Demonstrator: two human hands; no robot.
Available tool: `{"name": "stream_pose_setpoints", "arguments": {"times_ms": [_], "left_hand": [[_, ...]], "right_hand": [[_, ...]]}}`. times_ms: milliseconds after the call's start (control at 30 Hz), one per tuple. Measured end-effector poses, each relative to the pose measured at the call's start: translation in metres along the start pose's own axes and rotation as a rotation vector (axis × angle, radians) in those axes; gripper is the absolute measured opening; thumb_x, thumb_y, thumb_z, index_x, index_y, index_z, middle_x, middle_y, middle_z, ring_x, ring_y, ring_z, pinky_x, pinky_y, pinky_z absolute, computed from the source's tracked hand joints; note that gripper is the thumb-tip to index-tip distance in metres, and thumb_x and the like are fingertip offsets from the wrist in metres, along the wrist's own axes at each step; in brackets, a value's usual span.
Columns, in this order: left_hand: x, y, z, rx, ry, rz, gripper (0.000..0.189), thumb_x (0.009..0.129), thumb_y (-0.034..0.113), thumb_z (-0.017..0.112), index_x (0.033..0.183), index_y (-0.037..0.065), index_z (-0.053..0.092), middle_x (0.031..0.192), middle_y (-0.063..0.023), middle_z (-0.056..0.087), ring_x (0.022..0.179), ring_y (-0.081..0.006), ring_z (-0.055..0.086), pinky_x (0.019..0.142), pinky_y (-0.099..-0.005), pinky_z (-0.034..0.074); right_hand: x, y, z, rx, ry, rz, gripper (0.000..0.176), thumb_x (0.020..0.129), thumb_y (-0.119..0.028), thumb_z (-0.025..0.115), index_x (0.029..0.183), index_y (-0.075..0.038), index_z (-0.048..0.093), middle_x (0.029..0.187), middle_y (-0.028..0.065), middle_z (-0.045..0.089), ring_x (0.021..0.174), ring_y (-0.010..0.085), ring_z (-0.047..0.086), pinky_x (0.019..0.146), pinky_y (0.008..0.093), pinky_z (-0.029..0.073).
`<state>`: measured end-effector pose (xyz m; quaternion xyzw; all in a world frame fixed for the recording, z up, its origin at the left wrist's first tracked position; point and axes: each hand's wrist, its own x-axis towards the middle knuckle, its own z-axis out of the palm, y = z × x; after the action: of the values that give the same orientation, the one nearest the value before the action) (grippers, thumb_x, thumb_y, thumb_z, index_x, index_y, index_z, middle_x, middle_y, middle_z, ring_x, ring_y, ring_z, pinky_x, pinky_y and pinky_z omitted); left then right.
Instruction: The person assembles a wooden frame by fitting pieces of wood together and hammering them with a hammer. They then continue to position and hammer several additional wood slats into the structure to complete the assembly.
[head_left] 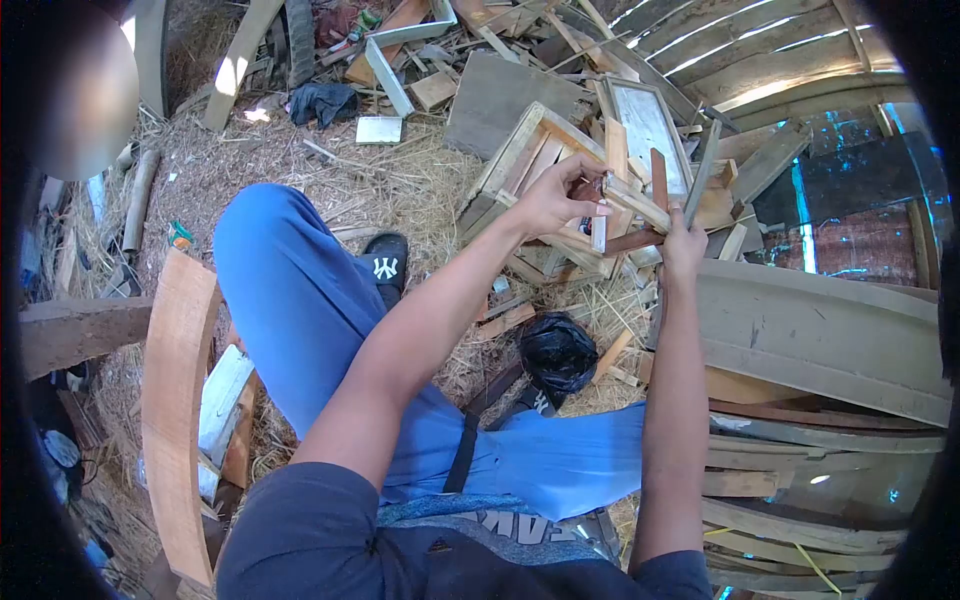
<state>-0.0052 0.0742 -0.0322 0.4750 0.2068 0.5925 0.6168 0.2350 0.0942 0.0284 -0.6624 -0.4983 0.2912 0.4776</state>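
Note:
My left hand (562, 196) is closed, with thumb and fingers pinching the far end of a short pale wooden strip (637, 206). Something small and dark shows at those fingertips, too small to name. The strip's other end meets the thumb of my right hand (683, 248), which is closed around what looks like a hammer (704, 165), its grey handle rising to a dark crosswise head. Reddish-brown wood pieces (659, 177) lie around the strip, and a narrow white piece (599, 233) hangs below my left fingers. Behind both hands stands a wooden box frame (492, 180).
Scrap wood and a framed panel (645, 125) are piled beyond the box. A black plastic bag (558, 353) lies between my feet. Long boards (820, 330) are stacked on the right; a curved plank (178, 415) stands at left. Straw and chips litter the ground.

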Motion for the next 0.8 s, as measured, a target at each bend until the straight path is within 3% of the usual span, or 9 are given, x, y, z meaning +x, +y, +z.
{"name": "stream_pose_setpoints", "arguments": {"times_ms": [133, 200, 300, 367, 467, 533, 667, 733, 800], "left_hand": [[-0.003, 0.004, 0.0, -0.05, -0.009, -0.034, 0.053, 0.079, -0.003, 0.082, 0.124, 0.005, 0.057, 0.115, -0.0004, 0.06, 0.105, -0.0108, 0.056, 0.094, -0.0283, 0.046], [-0.002, 0.003, 0.001, -0.041, -0.017, -0.019, 0.053, 0.079, -0.003, 0.082, 0.125, 0.006, 0.056, 0.116, -0.0008, 0.06, 0.105, -0.011, 0.056, 0.094, -0.0287, 0.047], [-0.002, 0.0, 0.0, -0.109, -0.021, -0.011, 0.052, 0.08, -0.003, 0.081, 0.125, 0.006, 0.056, 0.115, -0.0009, 0.061, 0.102, -0.0104, 0.056, 0.092, -0.0285, 0.048], [-0.003, 0.001, -0.001, -0.068, -0.031, -0.058, 0.05, 0.081, -0.003, 0.081, 0.124, 0.008, 0.056, 0.113, -0.0017, 0.063, 0.098, -0.0099, 0.057, 0.089, -0.028, 0.049], [-0.001, -0.003, -0.006, -0.075, -0.079, -0.067, 0.05, 0.082, -0.003, 0.08, 0.122, 0.009, 0.054, 0.111, -0.0019, 0.064, 0.095, -0.0094, 0.058, 0.085, -0.0273, 0.049], [-0.002, -0.005, -0.004, -0.153, -0.08, -0.057, 0.05, 0.082, -0.002, 0.08, 0.122, 0.01, 0.053, 0.112, -0.0023, 0.064, 0.095, -0.0093, 0.058, 0.084, -0.0271, 0.048], [-0.003, -0.011, -0.008, -0.158, -0.081, -0.063, 0.052, 0.082, -0.003, 0.08, 0.122, 0.011, 0.05, 0.112, -0.0021, 0.064, 0.094, -0.0092, 0.058, 0.085, -0.0261, 0.046], [-0.004, -0.012, -0.009, -0.092, -0.083, -0.081, 0.052, 0.082, -0.003, 0.08, 0.122, 0.01, 0.05, 0.112, -0.0022, 0.064, 0.095, -0.0094, 0.059, 0.086, -0.026, 0.046], [-0.004, -0.013, -0.009, -0.06, -0.079, -0.095, 0.047, 0.081, -0.004, 0.08, 0.117, 0.008, 0.053, 0.109, -0.0014, 0.065, 0.098, -0.0098, 0.06, 0.089, -0.0262, 0.047]], "right_hand": [[-0.015, -0.014, -0.001, -0.086, 0.059, -0.048, 0.031, 0.099, -0.024, 0.064, 0.105, 0.006, 0.068, 0.084, 0.0058, 0.065, 0.077, 0.0124, 0.055, 0.071, 0.0312, 0.047], [-0.02, -0.019, -0.007, -0.251, 0.136, -0.244, 0.033, 0.1, -0.026, 0.064, 0.106, 0.005, 0.068, 0.083, 0.0059, 0.064, 0.076, 0.0122, 0.054, 0.071, 0.0317, 0.046], [-0.037, -0.026, -0.03, -0.144, 0.152, -0.268, 0.031, 0.102, -0.028, 0.063, 0.104, 0.002, 0.067, 0.078, 0.0029, 0.06, 0.071, 0.0091, 0.052, 0.063, 0.0288, 0.043], [-0.067, -0.047, -0.049, 0.02, 0.024, -0.172, 0.027, 0.103, -0.028, 0.06, 0.103, -0.001, 0.065, 0.072, -0.0015, 0.053, 0.066, 0.005, 0.046, 0.056, 0.0246, 0.038], [-0.106, -0.063, -0.083, -0.188, -0.157, -0.062, 0.022, 0.104, -0.025, 0.059, 0.101, -0.003, 0.062, 0.071, -0.0056, 0.048, 0.063, 0.0025, 0.042, 0.053, 0.0218, 0.033], [-0.122, -0.064, -0.103, -0.168, -0.347, 0.019, 0.022, 0.105, -0.021, 0.057, 0.112, -0.002, 0.064, 0.073, -0.0064, 0.048, 0.063, 0.003, 0.042, 0.053, 0.022, 0.034], [-0.145, -0.08, -0.108, -0.193, -0.416, -0.027, 0.032, 0.105, -0.02, 0.056, 0.132, -0.003, 0.062, 0.073, -0.0071, 0.048, 0.063, 0.0028, 0.041, 0.053, 0.0215, 0.033], [-0.143, -0.086, -0.11, -0.287, -0.458, -0.063, 0.045, 0.105, -0.02, 0.056, 0.148, -0.008, 0.051, 0.073, -0.0073, 0.047, 0.063, 0.0027, 0.04, 0.053, 0.0211, 0.032], [-0.133, -0.088, -0.113, -0.292, -0.477, -0.057, 0.046, 0.105, -0.021, 0.056, 0.15, -0.012, 0.049, 0.07, -0.0085, 0.043, 0.06, 0.002, 0.037, 0.051, 0.0202, 0.03]]}}
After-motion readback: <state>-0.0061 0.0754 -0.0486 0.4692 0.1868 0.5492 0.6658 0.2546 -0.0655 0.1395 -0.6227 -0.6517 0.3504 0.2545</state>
